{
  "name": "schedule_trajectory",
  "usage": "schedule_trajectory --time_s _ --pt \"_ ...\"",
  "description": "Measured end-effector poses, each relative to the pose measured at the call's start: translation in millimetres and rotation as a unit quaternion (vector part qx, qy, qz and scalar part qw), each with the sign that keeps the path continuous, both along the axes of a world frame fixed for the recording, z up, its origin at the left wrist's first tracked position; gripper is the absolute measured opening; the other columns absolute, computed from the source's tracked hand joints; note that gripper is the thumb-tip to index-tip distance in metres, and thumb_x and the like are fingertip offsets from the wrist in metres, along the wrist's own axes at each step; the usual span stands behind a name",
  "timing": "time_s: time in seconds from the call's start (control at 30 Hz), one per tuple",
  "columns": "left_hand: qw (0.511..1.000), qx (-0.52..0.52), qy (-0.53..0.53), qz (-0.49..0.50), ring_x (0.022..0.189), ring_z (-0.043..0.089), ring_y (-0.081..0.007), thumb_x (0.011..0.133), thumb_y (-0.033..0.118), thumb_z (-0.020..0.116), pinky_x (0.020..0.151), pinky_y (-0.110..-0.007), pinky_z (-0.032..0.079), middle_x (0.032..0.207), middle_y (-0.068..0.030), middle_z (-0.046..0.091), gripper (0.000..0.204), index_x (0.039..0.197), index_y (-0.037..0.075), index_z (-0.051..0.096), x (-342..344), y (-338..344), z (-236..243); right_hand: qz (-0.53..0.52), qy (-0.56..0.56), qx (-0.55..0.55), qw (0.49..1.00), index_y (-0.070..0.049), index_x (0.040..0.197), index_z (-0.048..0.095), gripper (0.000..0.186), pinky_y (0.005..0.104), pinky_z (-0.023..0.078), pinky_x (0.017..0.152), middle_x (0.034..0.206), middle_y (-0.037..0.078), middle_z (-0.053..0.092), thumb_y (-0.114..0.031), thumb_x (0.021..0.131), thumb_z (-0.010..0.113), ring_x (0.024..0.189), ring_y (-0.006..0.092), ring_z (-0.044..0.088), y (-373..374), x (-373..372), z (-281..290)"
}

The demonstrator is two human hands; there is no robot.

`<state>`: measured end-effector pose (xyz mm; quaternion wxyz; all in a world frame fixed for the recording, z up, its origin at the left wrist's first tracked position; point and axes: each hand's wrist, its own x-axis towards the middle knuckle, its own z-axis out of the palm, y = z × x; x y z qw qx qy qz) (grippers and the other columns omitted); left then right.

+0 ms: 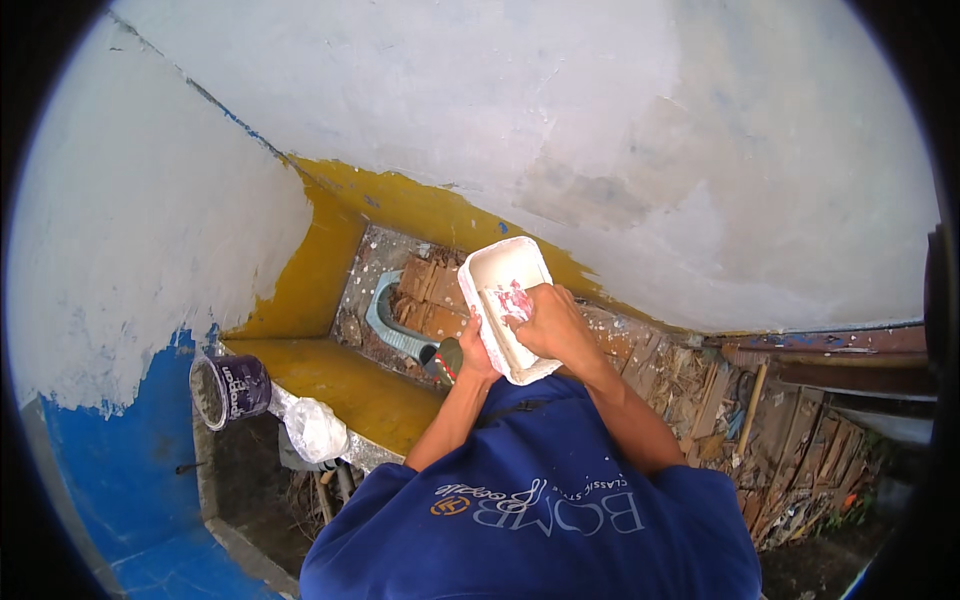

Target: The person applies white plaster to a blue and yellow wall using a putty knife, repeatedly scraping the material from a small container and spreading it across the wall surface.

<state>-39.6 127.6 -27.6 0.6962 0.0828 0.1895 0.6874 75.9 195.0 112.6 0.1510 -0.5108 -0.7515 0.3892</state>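
Observation:
A white rectangular tray, its rim smeared with pinkish white, is held in front of my chest. My left hand grips its left long side, with the fingers partly hidden beneath. Inside the tray, my right hand is closed on a scraper smeared with red and white. The scraper lies low against the tray's inner left side, and my fingers cover part of it. Pale paste coats the bottom of the tray around it.
Ahead rises a wall patched white over yellow. To the left, a purple bucket and a white plastic bag sit on a ledge. Below are a light blue curved fixture, broken boards and a wooden stick.

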Motion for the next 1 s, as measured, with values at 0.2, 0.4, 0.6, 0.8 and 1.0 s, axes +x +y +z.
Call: schedule_trajectory --time_s 0.2,0.4,0.6,0.8,1.0 --pt "1.0 -0.001 0.008 -0.004 0.119 0.051 -0.0286 0.093 0.048 0.043 0.103 -0.042 0.04 0.132 -0.0137 0.051 0.061 0.138 0.006 0.039 0.0 7.0 9.3 -0.004 0.043 -0.058 0.997 0.008 0.081 0.066 0.021 0.0375 0.049 0.062 0.07 0.021 0.066 -0.008 0.068 0.073 0.063 0.0262 0.064 11.5 8.0 3.7" --pt "0.999 -0.017 0.022 -0.019 0.12 0.051 -0.0295 0.093 0.048 0.043 0.102 -0.043 0.041 0.134 -0.0151 0.05 0.064 0.139 0.004 0.038 0.8 5.9 14.1 -0.002 0.111 -0.154 0.982 0.005 0.084 0.068 0.018 0.0342 0.049 0.063 0.073 0.014 0.068 -0.007 0.071 0.072 0.067 0.0172 0.062 25.6 21.5 -3.0" --pt "0.998 -0.05 0.019 -0.036 0.12 0.051 -0.0318 0.093 0.049 0.041 0.102 -0.045 0.042 0.134 -0.0163 0.049 0.066 0.139 0.004 0.036 0.1 8.8 17.7 0.009 0.24 -0.282 0.929 0.004 0.089 0.069 0.025 0.0317 0.051 0.068 0.081 0.009 0.069 -0.011 0.071 0.076 0.071 0.0162 0.064 47.1 47.9 -24.7" --pt "0.998 -0.069 -0.015 0.004 0.122 0.05 -0.0319 0.094 0.049 0.037 0.102 -0.047 0.042 0.136 -0.0144 0.048 0.064 0.141 0.007 0.035 -2.5 2.5 5.6 -0.101 0.526 -0.315 0.784 0.004 0.11 0.058 0.028 0.0311 0.054 0.077 0.097 0.01 0.066 -0.011 0.087 0.059 0.089 0.0174 0.065 37.0 63.2 -32.7" --pt "0.997 -0.048 -0.039 0.042 0.117 0.054 -0.0307 0.095 0.048 0.036 0.097 -0.048 0.046 0.132 -0.0111 0.051 0.059 0.139 0.009 0.038 -24.8 -10.7 5.0 -0.261 0.64 -0.166 0.703 0.005 0.11 0.055 0.024 0.033 0.056 0.078 0.102 0.011 0.063 -0.008 0.09 0.055 0.089 0.0204 0.065 29.7 43.6 -6.5"
